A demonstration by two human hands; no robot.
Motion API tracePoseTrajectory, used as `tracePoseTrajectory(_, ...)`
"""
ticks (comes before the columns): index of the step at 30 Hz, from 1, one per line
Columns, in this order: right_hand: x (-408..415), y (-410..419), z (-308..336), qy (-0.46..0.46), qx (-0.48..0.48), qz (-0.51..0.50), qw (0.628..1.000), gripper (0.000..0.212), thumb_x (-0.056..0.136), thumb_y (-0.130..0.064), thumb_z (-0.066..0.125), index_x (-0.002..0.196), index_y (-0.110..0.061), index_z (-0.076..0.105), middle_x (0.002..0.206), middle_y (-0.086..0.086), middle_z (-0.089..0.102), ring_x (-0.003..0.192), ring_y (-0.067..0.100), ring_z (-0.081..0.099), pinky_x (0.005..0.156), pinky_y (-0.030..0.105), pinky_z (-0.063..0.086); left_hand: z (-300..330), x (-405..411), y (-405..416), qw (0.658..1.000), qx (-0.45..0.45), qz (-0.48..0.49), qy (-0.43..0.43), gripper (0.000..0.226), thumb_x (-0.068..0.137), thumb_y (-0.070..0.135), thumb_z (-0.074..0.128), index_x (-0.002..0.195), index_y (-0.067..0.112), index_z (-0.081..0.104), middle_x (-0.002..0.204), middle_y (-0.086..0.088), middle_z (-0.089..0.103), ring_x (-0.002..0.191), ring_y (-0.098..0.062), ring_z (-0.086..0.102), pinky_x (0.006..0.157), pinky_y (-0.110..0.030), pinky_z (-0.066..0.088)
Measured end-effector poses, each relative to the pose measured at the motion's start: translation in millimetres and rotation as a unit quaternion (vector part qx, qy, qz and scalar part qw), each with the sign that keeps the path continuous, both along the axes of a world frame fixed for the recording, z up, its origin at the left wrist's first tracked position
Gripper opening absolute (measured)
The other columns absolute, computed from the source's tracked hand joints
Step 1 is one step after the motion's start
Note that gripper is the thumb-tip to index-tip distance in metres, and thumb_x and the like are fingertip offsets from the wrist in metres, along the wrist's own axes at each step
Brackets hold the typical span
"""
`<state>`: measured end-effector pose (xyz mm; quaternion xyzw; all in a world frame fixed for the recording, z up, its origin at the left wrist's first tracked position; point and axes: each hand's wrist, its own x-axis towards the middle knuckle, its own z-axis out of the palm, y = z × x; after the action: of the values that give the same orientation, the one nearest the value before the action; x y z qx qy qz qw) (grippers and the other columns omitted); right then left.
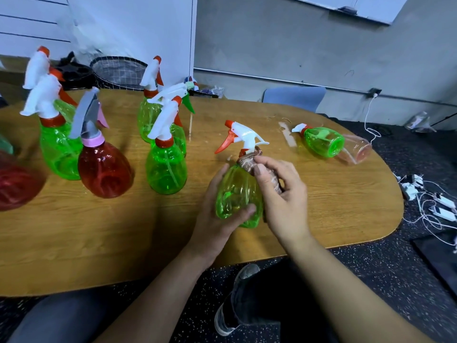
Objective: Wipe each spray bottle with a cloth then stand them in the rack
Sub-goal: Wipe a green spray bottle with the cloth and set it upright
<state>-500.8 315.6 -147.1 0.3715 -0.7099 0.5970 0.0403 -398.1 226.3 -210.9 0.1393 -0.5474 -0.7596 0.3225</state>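
Left hand (217, 219) grips green bottle (237, 194); right hand (284, 191) presses cloth (249, 160).

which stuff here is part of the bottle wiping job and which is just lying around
Job:
held green bottle, gripped by left hand
brown cloth, pressed to its neck by right hand
standing bottles
two lying bottles

Lying about:
chargers and cables on the floor
blue chair
mesh basket

No rack can be made out.

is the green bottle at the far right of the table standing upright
No, that green bottle lies on its side on the table, its base toward the camera.
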Motion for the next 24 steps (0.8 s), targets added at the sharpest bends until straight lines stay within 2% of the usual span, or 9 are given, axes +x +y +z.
tracePoseTrajectory(2, 4.4, -3.1, -8.8, -0.064, -0.012, -0.008, 0.998, 0.022, 0.104, -0.032, 0.060, 0.116, -0.024, 0.077, 0.118, 0.006, 0.070, 0.117, 0.011, 0.064, 0.102, 0.026, 0.049, -1.8, -0.1, 0.0, 1.000, 0.002, -0.005, 0.000, 0.096, 0.073, 0.026, 0.089, 0.158, 0.028, 0.044, 0.148, 0.004, 0.063, 0.136, -0.018, 0.062, 0.101, -0.032, 0.056)
tracePoseTrajectory(4, 5.3, -3.3, -14.6, -0.078, -0.003, -0.023, 0.997, 0.028, 0.106, -0.036, 0.054, 0.121, -0.024, 0.075, 0.123, 0.003, 0.070, 0.122, 0.014, 0.062, 0.105, 0.032, 0.049, -1.8, 0.1, 0.4, 1.000, 0.006, -0.015, 0.002, 0.095, 0.074, 0.023, 0.088, 0.158, 0.029, 0.043, 0.146, 0.008, 0.064, 0.134, -0.015, 0.063, 0.098, -0.030, 0.057)
tracePoseTrajectory(7, 2.9, 2.1, -16.8, 0.007, 0.075, -0.047, 0.996, 0.031, 0.108, -0.038, 0.050, 0.132, -0.028, 0.069, 0.126, -0.006, 0.068, 0.122, 0.007, 0.061, 0.103, 0.031, 0.049, -0.4, 0.3, 1.2, 1.000, 0.005, -0.023, -0.001, 0.092, 0.078, 0.015, 0.087, 0.158, 0.028, 0.043, 0.147, 0.008, 0.065, 0.135, -0.015, 0.063, 0.101, -0.028, 0.055)
tracePoseTrajectory(9, -2.3, 6.2, -15.2, 0.055, 0.116, -0.040, 0.991, 0.030, 0.108, -0.036, 0.053, 0.133, -0.030, 0.068, 0.124, -0.010, 0.069, 0.117, 0.005, 0.063, 0.100, 0.033, 0.051, -0.8, 0.8, 0.8, 1.000, -0.003, -0.015, -0.006, 0.092, 0.078, 0.018, 0.087, 0.157, 0.032, 0.043, 0.146, 0.006, 0.065, 0.136, -0.017, 0.062, 0.104, -0.033, 0.055)
tracePoseTrajectory(12, -24.8, 14.3, -0.6, 0.049, 0.140, 0.046, 0.988, 0.026, 0.105, -0.034, 0.062, 0.129, -0.031, 0.073, 0.124, -0.015, 0.073, 0.116, 0.003, 0.067, 0.102, 0.037, 0.054, -1.2, 1.9, -0.2, 1.000, -0.009, 0.005, -0.012, 0.093, 0.076, 0.032, 0.087, 0.158, 0.039, 0.042, 0.146, -0.002, 0.065, 0.133, -0.023, 0.064, 0.108, -0.047, 0.056)
tracePoseTrajectory(14, -40.9, 19.2, 18.2, 0.058, 0.168, 0.109, 0.978, 0.027, 0.101, -0.031, 0.067, 0.127, -0.030, 0.075, 0.124, -0.016, 0.074, 0.116, 0.001, 0.068, 0.104, 0.039, 0.055, -1.3, 3.0, 0.1, 1.000, -0.010, 0.007, -0.016, 0.094, 0.075, 0.036, 0.087, 0.158, 0.040, 0.042, 0.146, -0.004, 0.064, 0.132, -0.024, 0.065, 0.106, -0.048, 0.057)
tracePoseTrajectory(16, -55.0, 22.1, 35.8, 0.136, 0.180, 0.103, 0.969, 0.027, 0.101, -0.026, 0.070, 0.127, -0.027, 0.075, 0.124, -0.012, 0.075, 0.115, 0.003, 0.069, 0.102, 0.039, 0.055, -1.0, 2.5, 0.2, 1.000, -0.017, 0.003, -0.020, 0.095, 0.075, 0.035, 0.087, 0.158, 0.039, 0.041, 0.146, 0.002, 0.063, 0.131, -0.020, 0.065, 0.102, -0.041, 0.059)
tracePoseTrajectory(20, -66.9, 10.2, 56.2, 0.309, 0.191, 0.013, 0.932, 0.028, 0.104, -0.031, 0.065, 0.129, -0.024, 0.075, 0.114, -0.003, 0.073, 0.102, 0.017, 0.070, 0.086, 0.039, 0.057, 0.2, 0.9, 1.8, 0.999, -0.027, -0.002, -0.022, 0.094, 0.079, 0.019, 0.087, 0.159, 0.036, 0.041, 0.145, 0.011, 0.064, 0.132, -0.015, 0.064, 0.098, -0.029, 0.057)
tracePoseTrajectory(24, -63.5, -3.9, 49.5, 0.376, 0.230, -0.014, 0.897, 0.026, 0.101, -0.032, 0.065, 0.124, -0.028, 0.076, 0.111, 0.000, 0.067, 0.098, 0.026, 0.070, 0.075, 0.042, 0.061, 0.4, 2.8, 4.5, 0.998, -0.051, -0.012, -0.027, 0.093, 0.079, 0.013, 0.084, 0.159, 0.034, 0.040, 0.141, 0.016, 0.065, 0.128, -0.010, 0.065, 0.095, -0.021, 0.055)
